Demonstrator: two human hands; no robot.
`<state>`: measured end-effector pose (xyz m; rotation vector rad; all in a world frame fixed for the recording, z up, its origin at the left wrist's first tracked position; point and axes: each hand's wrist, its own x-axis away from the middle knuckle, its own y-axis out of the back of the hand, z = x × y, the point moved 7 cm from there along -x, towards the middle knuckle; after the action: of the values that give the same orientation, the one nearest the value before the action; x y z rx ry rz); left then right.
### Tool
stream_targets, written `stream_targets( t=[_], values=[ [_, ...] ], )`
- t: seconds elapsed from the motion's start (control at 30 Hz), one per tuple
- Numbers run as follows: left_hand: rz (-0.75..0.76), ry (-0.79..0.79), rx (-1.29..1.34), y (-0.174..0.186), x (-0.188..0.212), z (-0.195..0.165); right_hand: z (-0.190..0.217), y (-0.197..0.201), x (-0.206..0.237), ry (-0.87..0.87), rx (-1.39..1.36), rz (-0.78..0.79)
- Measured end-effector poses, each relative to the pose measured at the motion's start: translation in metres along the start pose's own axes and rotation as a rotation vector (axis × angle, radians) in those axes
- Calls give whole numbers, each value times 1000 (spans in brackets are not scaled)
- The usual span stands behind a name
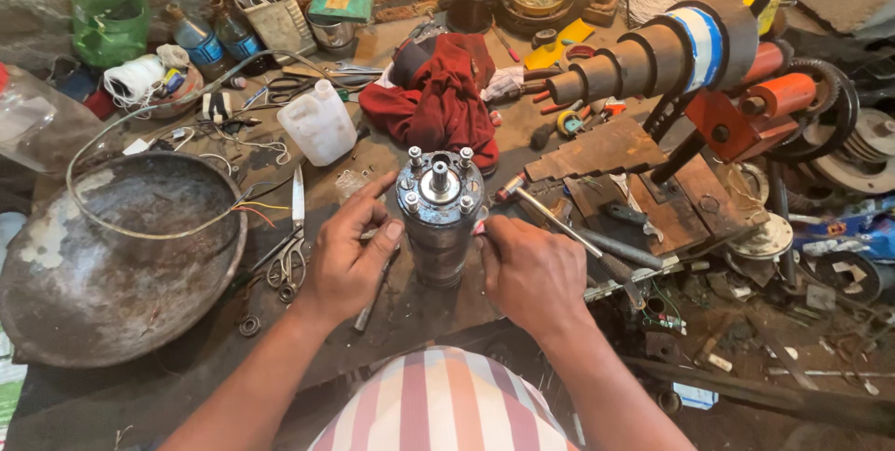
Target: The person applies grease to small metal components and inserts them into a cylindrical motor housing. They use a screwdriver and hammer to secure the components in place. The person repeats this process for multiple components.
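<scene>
A grey metal motor (438,218) stands upright on the workbench, its top plate showing a central shaft and several bolts. My left hand (350,250) rests against the motor's left side, thumb and fingers touching the housing. My right hand (531,269) presses on the motor's right side near the rim; I cannot tell whether its fingers pinch something small. A thin dark rod (375,291) lies on the bench under my left hand.
A large rusty metal bowl (103,302) sits at the left. Scissors (291,246), a white plastic jug (319,122), a red cloth (438,97) and a hammer (550,218) surround the motor. A stepped winding former on an orange stand (671,50) fills the right.
</scene>
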<state>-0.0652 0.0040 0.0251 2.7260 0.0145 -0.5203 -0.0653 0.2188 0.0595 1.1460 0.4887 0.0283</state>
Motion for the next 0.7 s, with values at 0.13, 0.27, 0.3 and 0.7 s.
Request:
stream_targets(
  t=[0.13,0.27,0.3,0.7],
  values=[
    [14,-97,-54,-3,-4,-14,13,12,-1,106,126,-33],
    [13,-107,-51,-5,-5,-23,18,14,-1,149,179,-53],
    [10,-111,-47,-6,-5,-25,18,14,0,159,190,-58],
    [-155,318,366,-2,28,48,-49,-33,17,-64,4,117]
  ],
)
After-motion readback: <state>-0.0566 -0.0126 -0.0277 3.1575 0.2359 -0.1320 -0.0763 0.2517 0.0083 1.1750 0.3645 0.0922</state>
